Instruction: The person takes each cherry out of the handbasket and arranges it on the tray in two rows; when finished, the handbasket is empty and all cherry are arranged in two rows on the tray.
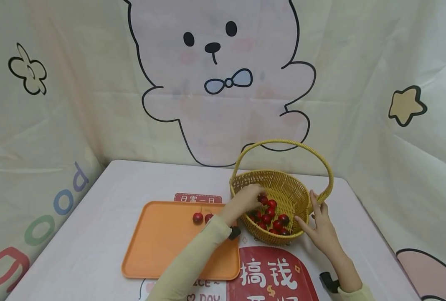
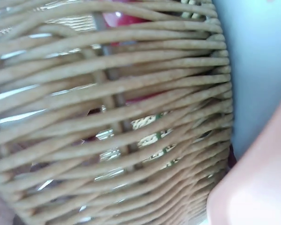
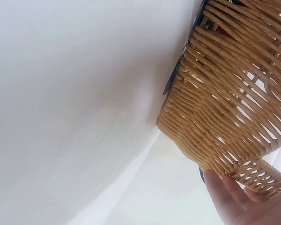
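So we've got a dark cherry [image 1: 262, 200] inside the basket [image 1: 272, 182], toward its left side, right at the fingertips of the left hand [image 1: 247, 200]. From that hand it lies just to the right, and we'd guess any next move hinges on that; the right hand [image 1: 323, 228] is clearly the farther one, over at the opposite rim. Being round, the cherry gives us no long axis, and we can't make out a stem, so no pointing direction either. Is the left hand pinching it? Can't tell, the fingertips are hidden (and the left wrist view is nearly all basket weave, lol).

The other cherries [image 1: 267, 219] sit bunched from there toward the near side. The basket opens upward, with its handle [image 1: 283, 141] arching left to right. Our right hand has its thumb and fingers spread, resting at the right rim by the handle's foot.

Left of the basket, an orange tray [image 1: 163, 242] lies on the desk [image 1: 140, 179] with two cherries [image 1: 198, 218] near its far right corner, stems pointing roughly away from us.
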A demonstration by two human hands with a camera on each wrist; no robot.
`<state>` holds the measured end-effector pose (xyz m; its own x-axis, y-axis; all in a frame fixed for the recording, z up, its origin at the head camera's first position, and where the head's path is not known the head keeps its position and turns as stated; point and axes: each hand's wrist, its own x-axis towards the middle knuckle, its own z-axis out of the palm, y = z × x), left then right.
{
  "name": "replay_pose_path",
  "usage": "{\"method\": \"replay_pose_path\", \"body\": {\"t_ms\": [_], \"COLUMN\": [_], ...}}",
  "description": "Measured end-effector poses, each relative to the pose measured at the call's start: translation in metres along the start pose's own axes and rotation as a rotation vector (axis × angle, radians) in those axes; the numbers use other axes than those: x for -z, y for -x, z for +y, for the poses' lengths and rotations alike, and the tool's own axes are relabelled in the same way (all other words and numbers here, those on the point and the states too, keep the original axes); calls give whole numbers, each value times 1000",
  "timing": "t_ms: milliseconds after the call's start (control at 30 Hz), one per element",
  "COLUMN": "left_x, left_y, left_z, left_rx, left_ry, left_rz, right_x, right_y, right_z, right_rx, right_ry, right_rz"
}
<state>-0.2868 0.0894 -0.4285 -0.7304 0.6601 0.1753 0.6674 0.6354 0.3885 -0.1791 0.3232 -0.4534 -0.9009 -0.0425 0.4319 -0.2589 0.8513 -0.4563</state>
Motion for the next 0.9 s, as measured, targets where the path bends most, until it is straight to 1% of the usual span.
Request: {"method": "replay_pose_path", "body": {"t_ms": [100, 167, 400, 500, 633, 733, 900], "left_x": [4, 7, 17, 19, 23, 24, 27], "left_y": [7, 11, 26, 32, 40, 46, 56], "left_z": [0, 1, 1, 1, 2, 3, 1], "left_rx": [-8, -1, -19, -15, -1, -2, -15], "left_ry": [12, 35, 78, 76, 53, 41, 71], "left_rz": [19, 24, 69, 77, 72, 72, 88], "right_x": [-1, 0, 1, 1, 1, 0, 0], "right_y": [0, 1, 0, 0, 0, 0, 1], "right_z": [0, 0, -1, -2, -2, -1, 0], "right_rx": [2, 0, -4, -1, 0, -2, -8], "right_ry": [0, 2, 3, 3, 1, 2, 3], "right_rz": [2, 4, 2, 3, 3, 2, -1]}}
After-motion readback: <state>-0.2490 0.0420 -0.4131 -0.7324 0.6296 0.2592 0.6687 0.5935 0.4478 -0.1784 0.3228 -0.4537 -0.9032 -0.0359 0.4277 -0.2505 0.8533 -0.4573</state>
